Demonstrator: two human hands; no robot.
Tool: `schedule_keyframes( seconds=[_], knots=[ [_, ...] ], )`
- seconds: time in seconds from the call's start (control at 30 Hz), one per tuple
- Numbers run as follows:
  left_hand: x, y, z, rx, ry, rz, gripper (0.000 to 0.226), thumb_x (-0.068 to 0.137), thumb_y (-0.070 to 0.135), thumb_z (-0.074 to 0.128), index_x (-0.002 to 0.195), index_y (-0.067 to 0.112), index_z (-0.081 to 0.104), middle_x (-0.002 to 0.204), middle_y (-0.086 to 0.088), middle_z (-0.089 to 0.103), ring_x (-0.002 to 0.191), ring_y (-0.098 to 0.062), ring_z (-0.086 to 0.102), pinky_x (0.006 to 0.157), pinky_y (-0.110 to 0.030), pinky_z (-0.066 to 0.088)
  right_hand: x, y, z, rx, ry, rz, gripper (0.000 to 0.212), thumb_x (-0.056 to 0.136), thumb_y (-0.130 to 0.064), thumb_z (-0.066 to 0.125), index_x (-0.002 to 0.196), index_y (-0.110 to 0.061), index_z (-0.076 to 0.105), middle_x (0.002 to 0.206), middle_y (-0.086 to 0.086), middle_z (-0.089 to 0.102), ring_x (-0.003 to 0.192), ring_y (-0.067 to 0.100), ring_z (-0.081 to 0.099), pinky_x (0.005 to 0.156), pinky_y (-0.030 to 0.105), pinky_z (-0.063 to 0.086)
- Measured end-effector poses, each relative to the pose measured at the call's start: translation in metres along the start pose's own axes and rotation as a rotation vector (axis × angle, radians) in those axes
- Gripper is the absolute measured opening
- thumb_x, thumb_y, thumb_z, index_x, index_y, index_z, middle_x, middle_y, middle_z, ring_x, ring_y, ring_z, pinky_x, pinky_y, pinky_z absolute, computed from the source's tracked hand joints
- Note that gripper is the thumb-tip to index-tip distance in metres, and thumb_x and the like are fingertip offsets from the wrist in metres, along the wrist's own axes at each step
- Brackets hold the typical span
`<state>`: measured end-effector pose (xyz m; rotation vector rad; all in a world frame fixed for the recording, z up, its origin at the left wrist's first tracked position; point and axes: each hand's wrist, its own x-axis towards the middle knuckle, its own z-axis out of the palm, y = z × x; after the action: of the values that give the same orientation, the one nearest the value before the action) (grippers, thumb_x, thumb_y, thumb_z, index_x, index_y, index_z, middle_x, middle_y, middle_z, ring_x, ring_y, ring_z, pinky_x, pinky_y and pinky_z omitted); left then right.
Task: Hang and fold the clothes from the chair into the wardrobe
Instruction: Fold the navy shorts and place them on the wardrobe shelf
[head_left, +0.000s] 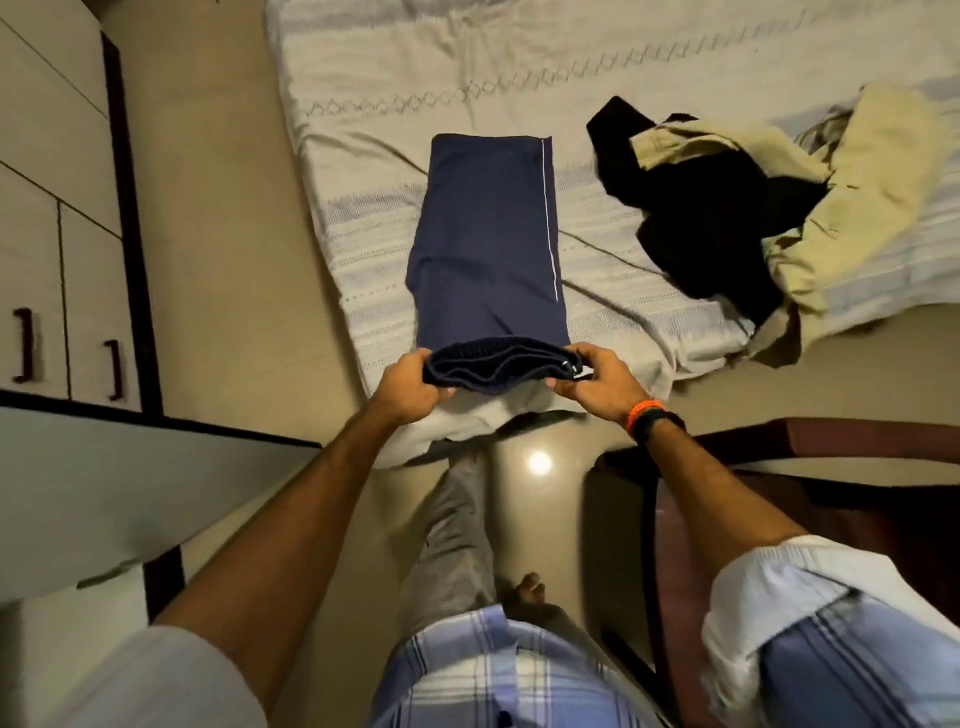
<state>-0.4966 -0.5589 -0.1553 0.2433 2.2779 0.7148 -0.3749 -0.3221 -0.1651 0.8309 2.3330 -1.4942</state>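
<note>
Navy trousers (485, 244) — lengthwise, waistband nearest

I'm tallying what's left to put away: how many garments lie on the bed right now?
3. The navy trousers lie flat near the bed's edge, waistband held by both hands. A black garment and a beige garment are heaped together further right. More may be hidden underneath.

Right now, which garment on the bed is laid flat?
The navy trousers, stretched flat, both hands gripping the waistband: left hand, right hand. The black garment and beige garment lie crumpled right of them.
</note>
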Motion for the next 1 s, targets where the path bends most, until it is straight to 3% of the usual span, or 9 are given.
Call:
schedule_keyframes(
  seconds=[0.13,0.27,0.4,0.57,0.77,0.9,1.0],
  knots=[
    [-0.031,-0.019,0.028,0.001,-0.047,-0.015,0.042,0.081,0.025,0.077,0.119,0.013,0.063,0.114,-0.007,0.069,0.108,-0.029,0.064,0.096,-0.041,0.051,-0.041,0.025,0.007,-0.003,-0.024,0.046,0.026,0.081,-0.021,0.079,0.104,-0.017,0.066,0.101,0.006,0.068,0.099,0.025,0.065,0.093,0.038,0.052],
    [-0.047,-0.022,0.038,-0.1,-0.116,-0.034,0.037,0.084,0.018,0.076,0.117,0.011,0.062,0.103,-0.005,0.072,0.089,-0.024,0.07,0.086,-0.038,0.058,-0.057,0.038,0.011,0.05,-0.045,0.115,0.035,0.079,-0.024,0.08,0.11,-0.015,0.066,0.101,0.009,0.072,0.09,0.025,0.071,0.084,0.042,0.059],
    [-0.039,-0.021,0.038,-0.227,-0.058,-0.051,0.032,0.088,0.014,0.072,0.117,0.01,0.057,0.107,-0.003,0.068,0.077,-0.014,0.067,0.066,-0.018,0.057,-0.048,0.032,0.013,0.046,-0.001,0.113,0.032,0.081,-0.029,0.078,0.107,-0.02,0.061,0.104,0.005,0.071,0.096,0.025,0.069,0.086,0.039,0.055],
    [0.008,-0.013,0.025,-0.211,0.076,-0.107,0.046,0.081,0.019,0.079,0.12,0.009,0.059,0.117,-0.009,0.067,0.105,-0.027,0.064,0.096,-0.041,0.052,0.003,0.021,0.011,0.0,0.086,0.134,0.041,0.078,-0.015,0.079,0.114,-0.017,0.06,0.114,0.003,0.068,0.102,0.025,0.065,0.096,0.043,0.052],
    [0.085,0.0,0.013,-0.059,0.169,-0.079,0.047,0.079,0.028,0.078,0.122,0.015,0.062,0.122,-0.007,0.068,0.111,-0.028,0.063,0.097,-0.041,0.052,0.086,0.006,0.015,-0.072,0.217,0.2,0.041,0.083,-0.017,0.076,0.122,-0.012,0.063,0.113,0.008,0.07,0.105,0.026,0.065,0.1,0.035,0.048],
    [0.135,0.001,0.008,-0.175,0.225,-0.054,0.044,0.081,0.031,0.076,0.121,0.016,0.065,0.119,-0.002,0.069,0.11,-0.022,0.065,0.096,-0.037,0.052,0.136,0.005,0.021,-0.016,0.279,0.208,0.039,0.084,-0.019,0.074,0.122,-0.013,0.064,0.107,0.007,0.071,0.096,0.024,0.064,0.098,0.036,0.048],
    [0.163,0.008,0.005,-0.215,0.282,-0.022,0.054,0.085,0.027,0.074,0.132,0.011,0.054,0.129,-0.006,0.062,0.118,-0.023,0.059,0.101,-0.034,0.046,0.157,0.003,0.024,-0.007,0.384,0.157,0.04,0.086,-0.015,0.071,0.125,-0.011,0.06,0.11,0.011,0.068,0.092,0.028,0.064,0.094,0.04,0.049]
  ],
)
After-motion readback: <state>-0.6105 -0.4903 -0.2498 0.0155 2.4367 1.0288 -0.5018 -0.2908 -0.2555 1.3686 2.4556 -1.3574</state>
